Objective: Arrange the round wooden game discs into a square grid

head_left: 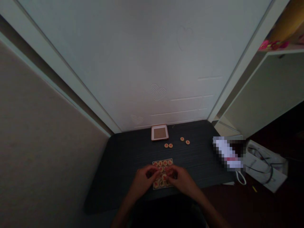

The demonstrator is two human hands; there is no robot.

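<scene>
- Dark surface (128,158), lower centre of the frame, dim light. It is pushed against a pale wall panel (152,63).
- A tray of game discs (162,163) sits at lower centre. They are round, tan and red-marked, packed in rows, and look like Chinese chess pieces. Only the top row shows clear.
- The left hand (143,181) comes in from the lower left, fingers curled over the tray's left half and touching the discs.
- The right hand (181,179) comes in from the lower right, fingers bent over the tray's right half. The fingertips of both hands nearly meet mid-tray.
- Grip, both hands: fingers are hooked down, but the knuckles hide the tips, so I cannot tell whether either pinches a disc.
- Loose discs lie above the tray: one touching pair (168,145), and two more (185,140) up and to the right, slightly apart.
- A pink-rimmed square box (160,132) sits at the far edge, just above the pair.
- A white bag (266,166) is off the surface at the right.
- Handling, by judgement: the discs are light, stiff and smooth-faced, and likely to slide or skitter. Best taken by the rim, thumb against fingertip. The shallow tray probably shifts if nudged.
</scene>
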